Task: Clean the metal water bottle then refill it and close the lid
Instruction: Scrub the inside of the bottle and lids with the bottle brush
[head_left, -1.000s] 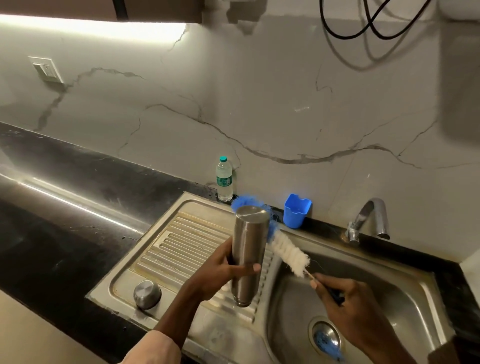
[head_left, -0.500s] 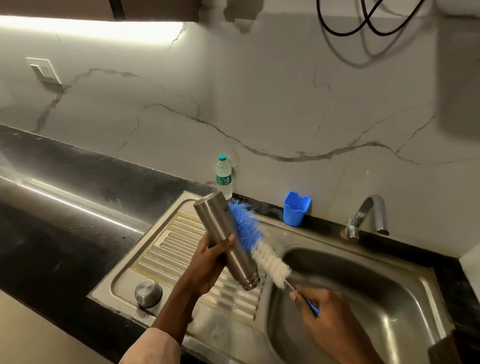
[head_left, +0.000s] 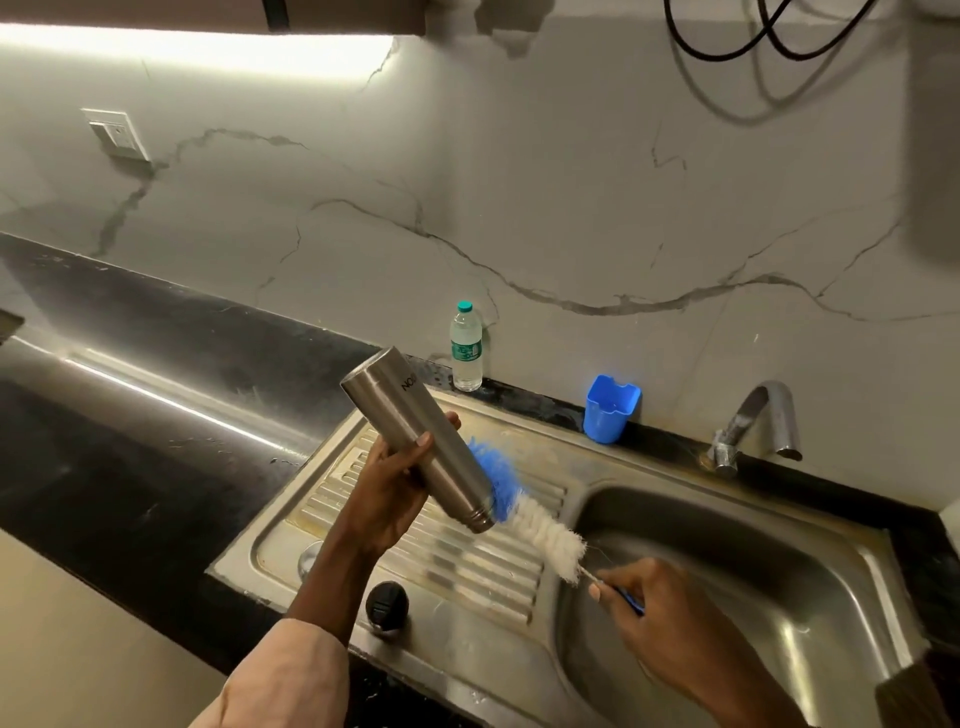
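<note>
Now the left hand (head_left: 387, 499) grips the steel bottle (head_left: 418, 444) above the drainboard (head_left: 467, 561), mouth tilted down toward the basin (head_left: 727, 587). Beside that mouth lies the brush (head_left: 524, 506), its handle pinched by the right hand (head_left: 665, 618). Near the front edge, a black lid (head_left: 387, 605) sits on the drainboard.

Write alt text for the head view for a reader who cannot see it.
Over a steel sink, the left hand grips a tilted metal bottle, mouth down, while the right hand holds a blue-and-white bottle brush beside the mouth. A black lid sits on the drainboard.
</note>
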